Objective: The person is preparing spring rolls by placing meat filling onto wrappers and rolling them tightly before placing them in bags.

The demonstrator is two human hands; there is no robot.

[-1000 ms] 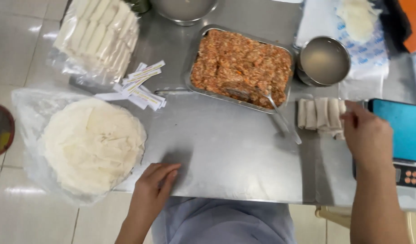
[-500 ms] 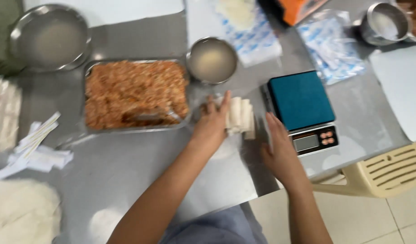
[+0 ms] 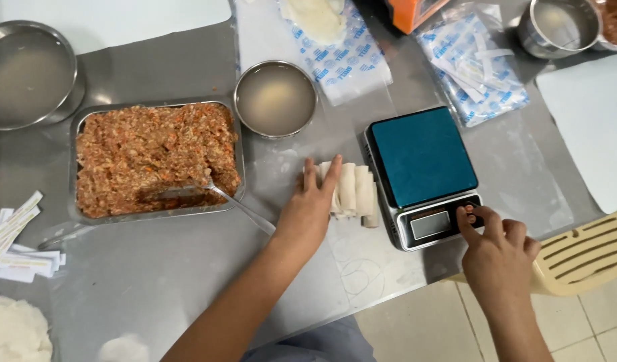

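Left hand (image 3: 308,211) laid flat, fingers spread, steadying the white rolled wrappers (image 3: 354,193) at nine o'clock of the blue-topped scale (image 3: 424,169); right hand (image 3: 496,251) loosely curled, forefinger pressing a button; filling tray (image 3: 154,161) farther toward nine, spoon within reach

Hands (image 3: 308,211) on rolls (image 3: 352,193), scale (image 3: 426,171)

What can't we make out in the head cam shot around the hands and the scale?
- Scale display: head view, too small and dim to read.
- Button under the right hand: covered by its fingertip.
- Rolls: left hand hides the nearest ones, so no count.
- Spoon bowl: buried in the tray's filling.
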